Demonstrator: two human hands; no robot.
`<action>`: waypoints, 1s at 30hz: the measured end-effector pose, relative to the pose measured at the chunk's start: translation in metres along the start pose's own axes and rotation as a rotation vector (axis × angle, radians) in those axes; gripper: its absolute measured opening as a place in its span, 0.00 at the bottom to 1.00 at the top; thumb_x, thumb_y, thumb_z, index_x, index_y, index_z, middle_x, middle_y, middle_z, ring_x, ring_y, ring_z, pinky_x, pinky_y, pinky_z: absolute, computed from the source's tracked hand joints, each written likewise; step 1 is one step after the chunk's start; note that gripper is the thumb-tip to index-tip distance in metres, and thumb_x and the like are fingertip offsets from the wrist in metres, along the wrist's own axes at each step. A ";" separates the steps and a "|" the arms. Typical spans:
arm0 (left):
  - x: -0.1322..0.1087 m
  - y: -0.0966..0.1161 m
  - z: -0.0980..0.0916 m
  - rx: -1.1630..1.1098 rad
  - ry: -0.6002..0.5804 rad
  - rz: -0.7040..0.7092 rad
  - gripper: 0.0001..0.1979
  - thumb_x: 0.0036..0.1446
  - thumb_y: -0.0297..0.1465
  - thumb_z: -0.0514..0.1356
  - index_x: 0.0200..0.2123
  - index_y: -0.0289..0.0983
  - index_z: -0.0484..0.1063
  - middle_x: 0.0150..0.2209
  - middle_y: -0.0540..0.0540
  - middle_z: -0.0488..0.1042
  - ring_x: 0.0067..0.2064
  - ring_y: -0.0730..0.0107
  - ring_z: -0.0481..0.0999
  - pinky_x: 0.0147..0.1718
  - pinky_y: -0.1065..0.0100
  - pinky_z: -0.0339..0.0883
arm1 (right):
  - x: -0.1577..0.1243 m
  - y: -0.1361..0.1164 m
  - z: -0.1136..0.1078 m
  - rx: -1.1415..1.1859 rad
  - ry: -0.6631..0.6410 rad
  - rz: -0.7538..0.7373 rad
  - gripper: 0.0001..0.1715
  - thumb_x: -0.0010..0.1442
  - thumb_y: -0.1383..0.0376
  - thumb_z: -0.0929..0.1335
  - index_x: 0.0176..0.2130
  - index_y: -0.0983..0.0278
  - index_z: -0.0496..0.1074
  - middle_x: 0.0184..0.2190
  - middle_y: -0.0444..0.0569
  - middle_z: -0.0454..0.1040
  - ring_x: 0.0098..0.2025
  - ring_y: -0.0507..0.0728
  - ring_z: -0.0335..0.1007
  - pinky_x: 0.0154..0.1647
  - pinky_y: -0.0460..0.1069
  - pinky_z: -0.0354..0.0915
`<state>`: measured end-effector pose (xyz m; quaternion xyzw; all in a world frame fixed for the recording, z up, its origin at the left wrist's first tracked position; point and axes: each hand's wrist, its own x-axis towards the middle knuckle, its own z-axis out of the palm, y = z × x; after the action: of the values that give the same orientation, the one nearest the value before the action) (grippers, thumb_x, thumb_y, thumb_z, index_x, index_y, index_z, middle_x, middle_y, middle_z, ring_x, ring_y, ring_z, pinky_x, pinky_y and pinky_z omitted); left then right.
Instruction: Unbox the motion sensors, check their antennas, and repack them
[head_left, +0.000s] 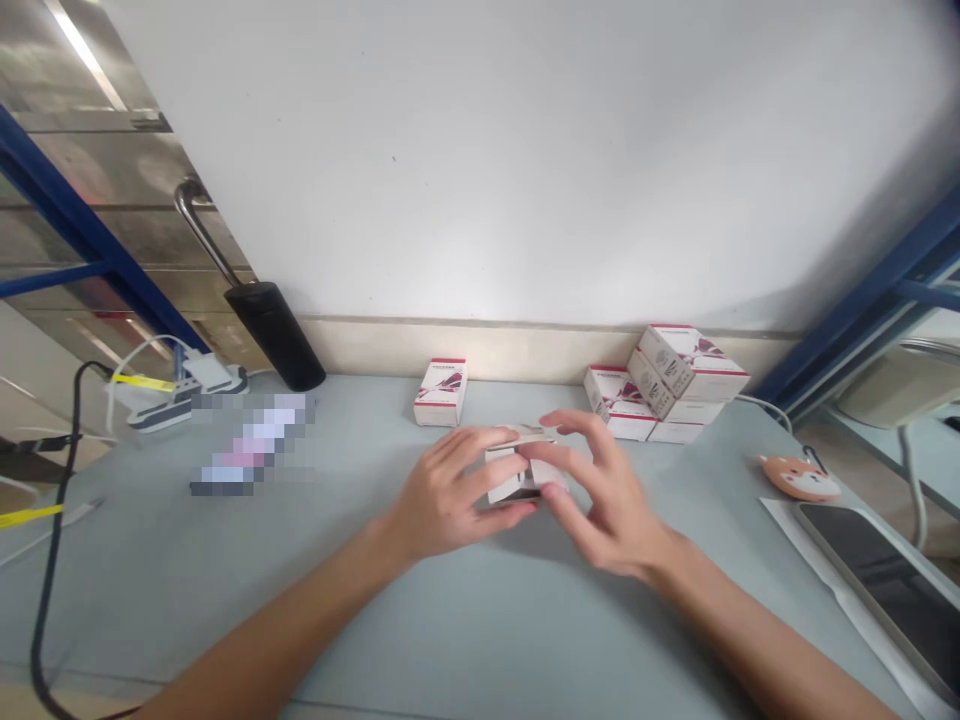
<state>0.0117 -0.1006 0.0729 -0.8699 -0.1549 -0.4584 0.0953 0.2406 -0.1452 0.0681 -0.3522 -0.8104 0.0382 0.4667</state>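
Observation:
Between my left hand (450, 490) and my right hand (611, 495) is a small white cardboard box (525, 470), its top flaps apparently open. My left fingers wrap its left side and my right fingertips press on its right side and top. Much of the box is hidden by my fingers, and its contents cannot be seen. Just beyond my hands stand a single white box with red trim (441, 392) and a stacked pile of several matching boxes (664, 385), neither touched.
The hands work on a pale blue-grey table (465, 620). A blurred object (251, 445), a power strip (180, 400) and a black cable (56, 560) lie left. A black cylinder (274, 335) leans at the back. A smartphone (877, 590) and an orange cat-shaped pouch (799, 478) lie right.

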 end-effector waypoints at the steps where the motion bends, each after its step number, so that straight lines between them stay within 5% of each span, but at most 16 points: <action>1: 0.001 0.000 -0.001 0.011 0.002 0.005 0.16 0.63 0.37 0.69 0.52 0.42 0.73 0.51 0.38 0.83 0.49 0.58 0.85 0.47 0.60 0.79 | 0.000 -0.001 -0.001 -0.040 -0.033 -0.062 0.23 0.68 0.67 0.67 0.61 0.55 0.71 0.59 0.57 0.64 0.59 0.65 0.68 0.59 0.62 0.69; 5: 0.003 0.002 -0.003 0.022 -0.026 -0.023 0.11 0.64 0.38 0.68 0.44 0.42 0.73 0.50 0.40 0.84 0.48 0.58 0.86 0.45 0.61 0.78 | 0.003 -0.003 -0.003 -0.091 -0.040 -0.139 0.23 0.65 0.70 0.67 0.58 0.56 0.71 0.60 0.58 0.63 0.59 0.66 0.69 0.56 0.62 0.71; 11: 0.000 0.001 -0.003 0.005 -0.009 -0.052 0.16 0.63 0.43 0.70 0.46 0.40 0.74 0.49 0.40 0.85 0.47 0.58 0.86 0.45 0.60 0.78 | 0.005 0.001 -0.007 -0.222 0.021 -0.173 0.16 0.64 0.66 0.69 0.52 0.58 0.71 0.58 0.58 0.65 0.52 0.65 0.71 0.48 0.60 0.72; 16: 0.004 0.000 -0.004 0.121 0.042 -0.008 0.16 0.60 0.43 0.72 0.37 0.41 0.70 0.46 0.41 0.85 0.46 0.57 0.87 0.42 0.60 0.78 | 0.004 0.007 -0.005 -0.224 0.144 -0.041 0.08 0.66 0.69 0.69 0.46 0.59 0.70 0.53 0.57 0.67 0.49 0.63 0.70 0.48 0.61 0.72; 22: 0.004 -0.004 -0.002 0.195 0.050 0.033 0.19 0.60 0.39 0.73 0.34 0.42 0.64 0.48 0.41 0.85 0.49 0.56 0.87 0.43 0.59 0.78 | 0.006 0.008 -0.002 -0.144 0.024 0.048 0.15 0.71 0.69 0.66 0.55 0.58 0.74 0.55 0.57 0.66 0.53 0.62 0.70 0.52 0.60 0.73; 30: -0.001 -0.003 0.002 0.119 0.015 -0.026 0.15 0.61 0.35 0.72 0.43 0.43 0.69 0.52 0.42 0.83 0.54 0.55 0.84 0.47 0.58 0.77 | 0.005 0.002 -0.002 -0.038 -0.048 0.111 0.12 0.71 0.61 0.70 0.53 0.56 0.76 0.55 0.55 0.66 0.57 0.63 0.70 0.59 0.61 0.71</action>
<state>0.0121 -0.0975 0.0711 -0.8573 -0.1926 -0.4559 0.1418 0.2413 -0.1413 0.0727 -0.4043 -0.8012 0.0573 0.4374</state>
